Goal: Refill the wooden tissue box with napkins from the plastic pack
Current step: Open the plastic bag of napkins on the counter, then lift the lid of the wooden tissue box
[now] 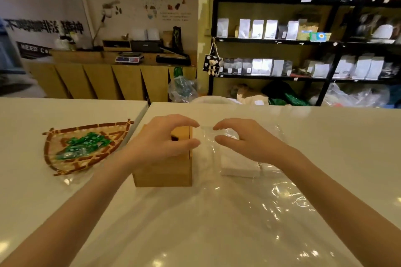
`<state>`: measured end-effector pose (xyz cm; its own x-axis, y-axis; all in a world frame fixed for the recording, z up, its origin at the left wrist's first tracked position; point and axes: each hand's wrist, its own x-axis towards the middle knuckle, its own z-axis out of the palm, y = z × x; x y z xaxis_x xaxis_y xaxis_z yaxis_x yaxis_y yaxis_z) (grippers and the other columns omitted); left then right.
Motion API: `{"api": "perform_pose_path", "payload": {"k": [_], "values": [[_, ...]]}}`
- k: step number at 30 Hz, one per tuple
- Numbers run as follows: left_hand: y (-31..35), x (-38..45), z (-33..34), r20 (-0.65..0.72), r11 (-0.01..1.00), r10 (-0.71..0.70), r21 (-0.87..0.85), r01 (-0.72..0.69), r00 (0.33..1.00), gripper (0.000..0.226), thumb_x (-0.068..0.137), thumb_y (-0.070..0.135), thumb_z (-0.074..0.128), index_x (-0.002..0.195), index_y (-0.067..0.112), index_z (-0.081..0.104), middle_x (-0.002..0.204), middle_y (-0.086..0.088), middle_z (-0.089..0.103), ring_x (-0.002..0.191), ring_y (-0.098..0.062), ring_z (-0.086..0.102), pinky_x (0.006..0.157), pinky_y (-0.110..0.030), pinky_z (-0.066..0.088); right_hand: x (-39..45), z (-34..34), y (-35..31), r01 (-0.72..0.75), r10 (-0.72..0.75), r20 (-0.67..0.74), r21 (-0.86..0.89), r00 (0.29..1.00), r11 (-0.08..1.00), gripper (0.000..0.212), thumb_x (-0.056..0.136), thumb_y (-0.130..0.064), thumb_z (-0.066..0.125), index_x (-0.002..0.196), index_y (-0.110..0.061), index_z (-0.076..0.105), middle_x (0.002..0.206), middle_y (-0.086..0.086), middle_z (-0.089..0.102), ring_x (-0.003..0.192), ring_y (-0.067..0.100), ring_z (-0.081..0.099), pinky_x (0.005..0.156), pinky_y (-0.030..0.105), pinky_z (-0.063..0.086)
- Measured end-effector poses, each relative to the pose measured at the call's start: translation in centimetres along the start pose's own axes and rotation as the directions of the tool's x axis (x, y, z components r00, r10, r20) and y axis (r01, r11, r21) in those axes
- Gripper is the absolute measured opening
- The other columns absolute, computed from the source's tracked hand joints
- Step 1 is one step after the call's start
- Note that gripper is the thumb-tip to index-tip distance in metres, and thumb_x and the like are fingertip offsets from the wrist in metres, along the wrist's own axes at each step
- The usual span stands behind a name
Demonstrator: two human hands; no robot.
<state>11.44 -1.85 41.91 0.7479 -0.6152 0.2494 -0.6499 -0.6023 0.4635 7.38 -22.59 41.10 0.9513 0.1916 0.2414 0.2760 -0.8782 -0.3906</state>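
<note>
Hovering over the wooden tissue box (162,171), the left hand (160,138) and right hand (243,141) curl half-open, pinching the clear plastic pack (217,158) between them.

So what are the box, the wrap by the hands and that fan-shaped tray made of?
The box looks like wood with a smooth, matte honey finish and flat panels. The wrap seems thin clear plastic film: glossy, crinkled, the white table showing through it. The tray appears to be woven bamboo or cane, judging by its lattice and lashed brown rim, though I can't be sure which.
</note>
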Motion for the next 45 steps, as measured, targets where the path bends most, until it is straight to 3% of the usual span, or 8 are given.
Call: {"api": "perform_pose_path", "payload": {"k": [6, 9, 19, 23, 28, 33, 40, 45], "values": [[-4.8, -1.7, -0.6, 0.074, 0.99, -0.107, 0.095, 0.1, 0.991, 0.072, 0.058, 0.073, 0.055, 0.125, 0.047, 0.044, 0.146, 0.014, 0.032, 0.128, -0.003, 0.029, 0.104, -0.029, 0.03, 1.3, 3.2, -3.2, 0.101, -0.107, 0.068, 0.088, 0.992, 0.991, 0.058, 0.086, -0.049, 0.052, 0.138, -0.027, 0.039, 0.146, -0.006, 0.04, 0.132, 0.011, 0.036, 0.111, 0.036, 0.033], [-6.6, -2.7, -0.4, 0.09, 0.989, -0.144, 0.047, 0.14, 0.986, 0.07, 0.041, 0.089, 0.046, 0.105, 0.063, 0.036, 0.148, 0.016, 0.024, 0.133, -0.008, 0.023, 0.106, -0.034, 0.028, 1.6, 5.0, -3.7, 0.121, -0.13, 0.155, 0.063, 0.979, 0.991, 0.068, 0.086, -0.052, 0.05, 0.144, -0.031, 0.023, 0.155, -0.007, 0.021, 0.14, 0.011, 0.022, 0.115, 0.032, 0.021], [-8.6, -2.5, -1.0, 0.073, 0.977, -0.205, -0.047, 0.208, 0.976, 0.062, 0.034, 0.085, 0.056, 0.088, 0.056, 0.053, 0.138, 0.021, 0.039, 0.132, -0.009, 0.03, 0.111, -0.041, 0.024, 2.9, 5.9, -2.9, 0.211, -0.161, 0.21, -0.248, 0.964, 0.945, 0.096, 0.063, -0.075, 0.004, 0.145, -0.028, 0.022, 0.155, -0.005, 0.021, 0.143, 0.008, 0.015, 0.118, 0.036, -0.009], [-8.1, -1.5, -1.9, 0.158, 0.974, -0.228, 0.034, 0.226, 0.961, 0.046, 0.058, 0.054, 0.073, 0.099, 0.046, 0.055, 0.141, 0.013, 0.042, 0.13, -0.013, 0.034, 0.107, -0.039, 0.026, 3.3, 5.7, -2.9, 0.279, -0.233, 0.193, -0.265, 0.953, 0.923, 0.093, 0.067, -0.074, 0.004, 0.143, -0.024, 0.029, 0.152, -0.002, 0.032, 0.141, 0.009, 0.025, 0.118, 0.033, -0.003], [-8.0, 0.0, -4.1, 0.229, 0.959, -0.236, -0.103, 0.264, 0.944, 0.057, 0.039, 0.077, 0.063, 0.086, 0.045, 0.062, 0.106, 0.014, 0.061, 0.102, -0.006, 0.051, 0.083, -0.019, 0.04, 4.9, 4.0, -3.2, 0.207, -0.198, 0.136, -0.055, 0.971, 0.977, 0.062, 0.086, -0.065, 0.022, 0.129, -0.03, 0.051, 0.131, -0.005, 0.059, 0.126, 0.01, 0.044, 0.115, 0.031, 0.011], [-8.6, 2.0, -4.4, 0.058, 0.932, -0.279, -0.222, 0.285, 0.958, 0.049, 0.059, 0.073, 0.05, 0.08, 0.033, 0.069, 0.085, 0.01, 0.067, 0.087, -0.009, 0.059, 0.078, -0.021, 0.045, 7.2, 3.5, -3.1, 0.118, -0.106, -0.064, 0.213, 0.992, 0.97, 0.054, 0.089, -0.049, 0.034, 0.081, -0.008, 0.068, 0.073, 0.012, 0.064, 0.073, 0.024, 0.057, 0.07, 0.034, 0.043], [-8.4, 4.1, -2.5, -0.207, 0.874, -0.359, -0.417, 0.25, 0.91, 0.038, 0.085, 0.051, 0.046, 0.078, 0.018, 0.065, 0.077, 0.003, 0.067, 0.077, -0.01, 0.063, 0.073, -0.021, 0.051, 10.0, 5.3, -2.5, 0.06, 0.062, -0.26, 0.437, 0.964, 0.898, 0.027, 0.096, -0.036, 0.038, 0.084, -0.023, 0.058, 0.068, -0.012, 0.056, 0.068, 0.006, 0.054, 0.063, 0.023, 0.043], [-9.0, 4.3, -1.8, -0.226, 0.835, -0.405, -0.486, 0.258, 0.886, 0.035, 0.089, 0.045, 0.043, 0.076, 0.02, 0.063, 0.078, 0.006, 0.063, 0.076, -0.008, 0.06, 0.066, -0.019, 0.048, 10.3, 6.3, -1.7, 0.008, 0.134, -0.225, 0.538, 0.965, 0.843, 0.023, 0.097, -0.028, 0.039, 0.089, -0.014, 0.055, 0.08, -0.003, 0.058, 0.073, 0.008, 0.054, 0.069, 0.028, 0.049]]}}
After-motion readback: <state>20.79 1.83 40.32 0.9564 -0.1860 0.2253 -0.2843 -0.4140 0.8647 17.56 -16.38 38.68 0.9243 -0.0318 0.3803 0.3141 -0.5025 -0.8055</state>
